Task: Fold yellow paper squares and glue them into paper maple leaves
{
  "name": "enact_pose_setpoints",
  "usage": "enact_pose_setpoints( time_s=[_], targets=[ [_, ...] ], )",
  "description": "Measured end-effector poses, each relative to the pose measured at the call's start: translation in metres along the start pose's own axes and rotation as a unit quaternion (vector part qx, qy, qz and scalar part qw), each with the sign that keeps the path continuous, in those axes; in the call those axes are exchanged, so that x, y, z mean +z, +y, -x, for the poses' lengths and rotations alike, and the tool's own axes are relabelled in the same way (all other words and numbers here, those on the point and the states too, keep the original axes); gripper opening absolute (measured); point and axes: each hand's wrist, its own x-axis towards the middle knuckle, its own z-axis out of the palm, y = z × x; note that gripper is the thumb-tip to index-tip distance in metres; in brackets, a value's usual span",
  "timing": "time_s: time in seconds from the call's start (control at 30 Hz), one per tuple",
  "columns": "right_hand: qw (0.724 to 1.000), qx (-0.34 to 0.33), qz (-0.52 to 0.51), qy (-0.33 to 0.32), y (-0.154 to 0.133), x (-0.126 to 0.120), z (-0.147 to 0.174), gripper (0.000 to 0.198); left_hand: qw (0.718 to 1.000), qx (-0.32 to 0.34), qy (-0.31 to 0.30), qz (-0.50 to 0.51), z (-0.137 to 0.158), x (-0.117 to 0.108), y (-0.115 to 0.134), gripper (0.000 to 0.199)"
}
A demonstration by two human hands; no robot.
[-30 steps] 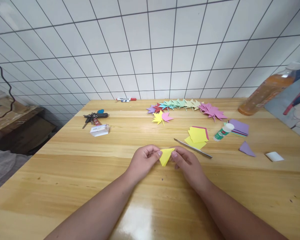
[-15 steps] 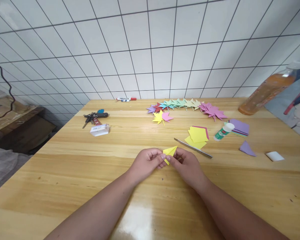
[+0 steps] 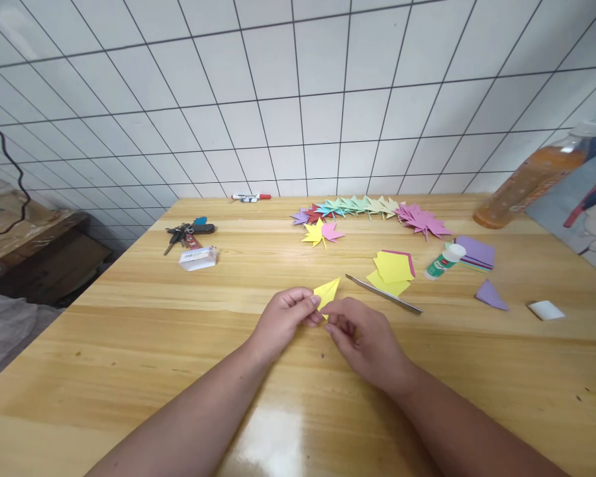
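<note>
A small piece of folded yellow paper [image 3: 327,290], its pointed end aimed up and to the right, is pinched between the thumb and fingers of my left hand [image 3: 289,316]. My right hand [image 3: 368,336] has its fingers curled, with thumb and index finger at the paper's lower tip, which they partly hide. Just beyond my right hand lies a thin metal blade or strip [image 3: 383,293]. Behind it sit yellow paper pieces [image 3: 394,266] with a magenta edge showing underneath.
Folded paper leaves [image 3: 360,207] in several colours line the back of the wooden table [image 3: 179,371], near a yellow and pink pair [image 3: 314,232]. Rightward are a glue stick [image 3: 443,262], purple paper [image 3: 477,252], a purple triangle [image 3: 491,295], an eraser-like white block [image 3: 546,310] and a bottle [image 3: 536,175]. Keys [image 3: 185,233] lie left.
The yellow paper has shifted slightly left and its tip now points more upward. My right hand has moved from the paper's right side down to its lower tip.
</note>
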Motion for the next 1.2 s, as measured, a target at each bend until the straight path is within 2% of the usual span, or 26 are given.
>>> enact_pose_setpoints(
  time_s=[0.1, 0.3, 0.47, 0.57, 0.67, 0.77, 0.83, 1.0, 1.2],
  targets=[
    [0.999, -0.023, 0.046, 0.004, -0.0004, -0.0012, -0.002, 0.018, 1.0, -0.003, -0.009, 0.003, 0.0005, 0.0001, -0.0007, 0.025],
    [0.998, -0.031, 0.056, 0.024, 0.0005, -0.0034, -0.0022, 0.019, 1.0, -0.003, -0.018, -0.009, 0.0011, -0.0007, -0.0012, 0.024],
    [0.996, -0.029, 0.059, 0.062, 0.0001, -0.0045, -0.0012, 0.017, 0.997, 0.032, -0.032, -0.057, 0.0035, 0.0018, -0.0003, 0.027],
    [0.995, 0.007, 0.01, 0.096, 0.0006, -0.0023, -0.0027, 0.014, 0.989, 0.081, -0.012, -0.125, 0.0047, 0.0031, -0.0024, 0.025],
    [0.988, 0.075, -0.087, 0.105, 0.0039, 0.0021, -0.0045, 0.012, 0.978, 0.118, -0.003, -0.171, 0.0045, 0.0025, -0.0064, 0.023],
    [0.964, 0.16, -0.194, 0.091, 0.0075, 0.0052, -0.0057, 0.015, 0.974, 0.127, -0.011, -0.186, 0.0039, 0.0023, -0.0082, 0.023],
    [0.949, 0.192, -0.234, 0.085, 0.0083, 0.0052, -0.0065, 0.016, 0.976, 0.119, -0.022, -0.181, 0.0036, 0.003, -0.0071, 0.023],
    [0.95, 0.203, -0.216, 0.092, 0.0059, 0.0027, -0.008, 0.015, 0.982, 0.091, -0.043, -0.159, 0.0032, 0.0041, -0.003, 0.021],
    [0.961, 0.194, -0.159, 0.113, 0.0033, 0.0017, -0.0092, 0.012, 0.978, 0.098, -0.042, -0.177, 0.0057, 0.0044, -0.0055, 0.019]
  ],
)
